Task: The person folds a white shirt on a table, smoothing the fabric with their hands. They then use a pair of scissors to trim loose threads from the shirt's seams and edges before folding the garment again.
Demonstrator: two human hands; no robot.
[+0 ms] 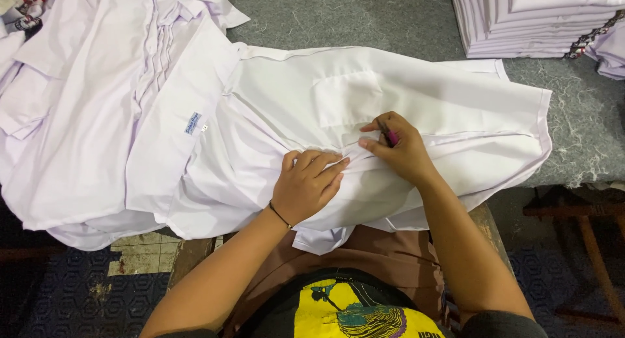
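Head view: two hands at work on one white shirt [403, 97] spread over a grey felt table [364, 13]. Left hand [305, 185] pinches a fold of the shirt's fabric between curled fingers and thumb. Right hand [398, 146], just beside it, closes narrowly on one small pink tool [392, 138], tip pressed to the cloth. One chest pocket [345, 97] lies just beyond the right fingertips. One heap of white shirts [97, 117] sits left of the left hand; its garments cannot be counted. One folded stack [521, 19] lies well beyond the right hand.
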